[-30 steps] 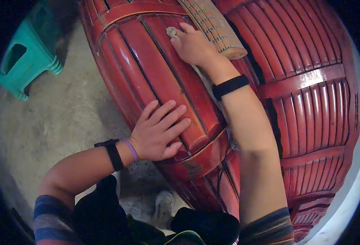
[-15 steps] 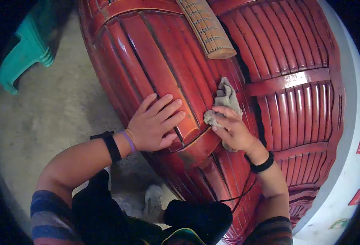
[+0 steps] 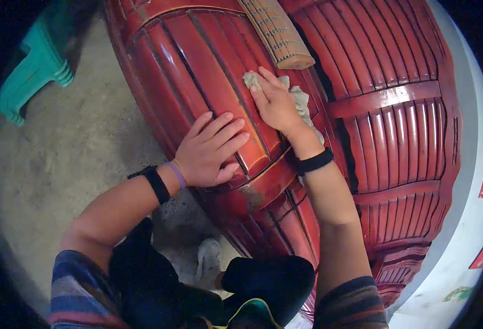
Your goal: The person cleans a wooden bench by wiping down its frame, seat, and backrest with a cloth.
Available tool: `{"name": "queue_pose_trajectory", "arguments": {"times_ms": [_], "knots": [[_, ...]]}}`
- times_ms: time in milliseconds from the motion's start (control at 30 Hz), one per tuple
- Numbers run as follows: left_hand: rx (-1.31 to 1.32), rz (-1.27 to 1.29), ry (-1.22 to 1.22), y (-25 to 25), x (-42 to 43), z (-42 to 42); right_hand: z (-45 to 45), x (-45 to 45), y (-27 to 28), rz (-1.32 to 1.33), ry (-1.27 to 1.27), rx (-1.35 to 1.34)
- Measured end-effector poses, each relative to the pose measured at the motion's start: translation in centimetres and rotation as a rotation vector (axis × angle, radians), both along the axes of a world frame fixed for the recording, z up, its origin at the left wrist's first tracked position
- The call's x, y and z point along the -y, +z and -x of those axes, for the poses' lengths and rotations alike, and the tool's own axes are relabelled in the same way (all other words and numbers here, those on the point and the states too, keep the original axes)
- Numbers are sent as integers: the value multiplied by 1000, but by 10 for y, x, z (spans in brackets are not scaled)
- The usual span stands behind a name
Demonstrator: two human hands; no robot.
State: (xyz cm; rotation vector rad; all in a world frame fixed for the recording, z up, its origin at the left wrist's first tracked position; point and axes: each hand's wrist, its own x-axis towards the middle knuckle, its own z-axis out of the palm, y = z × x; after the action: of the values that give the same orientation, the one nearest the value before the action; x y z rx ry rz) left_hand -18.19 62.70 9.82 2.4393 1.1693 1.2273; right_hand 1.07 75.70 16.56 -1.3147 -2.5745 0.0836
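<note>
A glossy red piece of slatted furniture [image 3: 192, 52], bamboo-like and dark along its seams, lies in front of me. My left hand [image 3: 211, 151] rests flat on its slats with the fingers spread, holding nothing. Further forward and to the right, my right hand [image 3: 278, 107] presses a crumpled pale grey-green rag [image 3: 301, 104] against the slats. Part of the rag is hidden under the palm; it pokes out by the fingertips and along the outer side of the hand.
A tan woven bamboo roll [image 3: 279, 35] lies just beyond my right hand. Beside it is a red slatted panel [image 3: 397, 148], near a white wall [image 3: 474, 219]. A green plastic stool [image 3: 36, 71] stands on the concrete floor [image 3: 88, 142] at left. My shoe [image 3: 209, 260] is below.
My right hand has slid the rag forward and to the left over the slats, closer to the bamboo roll. My left hand stays on the same slats.
</note>
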Motion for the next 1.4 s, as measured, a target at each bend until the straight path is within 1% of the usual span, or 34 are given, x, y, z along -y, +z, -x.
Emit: {"name": "queue_pose_trajectory", "arguments": {"times_ms": [33,133,167,267,300,400,500,567,633,700,800,833,933,1000,1133,1200,1233,1333,1400], "knots": [[24,10,0,0,0,0,5,-2,-2,20,-16,-14],[100,56,-12,2,-3,2,-6,33,14,62,210,-31],[128,77,-22,2,-4,4,-8,54,24,114,225,22],[191,109,170,6,-7,13,-18,115,54,208,274,261],[280,146,260,0,-16,15,-20,127,59,229,291,355],[323,121,419,-9,-36,35,-14,133,59,250,291,384],[323,163,503,-21,-39,43,11,101,47,193,345,370],[325,159,469,-23,-38,49,47,70,38,108,414,296],[331,150,448,-28,-40,51,86,29,18,35,376,222],[337,137,443,-32,-43,52,122,-8,4,-61,273,196],[280,120,401,-36,-38,61,146,-36,-10,-108,221,86],[258,122,420,-38,-38,63,147,-30,-6,-102,222,74],[240,121,467,-46,-39,65,118,-2,4,-103,379,145],[273,122,483,-50,-37,64,93,43,24,-5,383,283],[305,112,460,-51,-36,66,39,119,49,207,316,452],[307,101,429,-54,-38,70,24,140,47,194,358,528],[308,104,419,-55,-38,72,23,145,46,187,380,564],[314,112,395,-55,-36,77,43,139,38,180,328,495],[321,114,390,-53,-35,80,71,124,32,107,308,501]]}}
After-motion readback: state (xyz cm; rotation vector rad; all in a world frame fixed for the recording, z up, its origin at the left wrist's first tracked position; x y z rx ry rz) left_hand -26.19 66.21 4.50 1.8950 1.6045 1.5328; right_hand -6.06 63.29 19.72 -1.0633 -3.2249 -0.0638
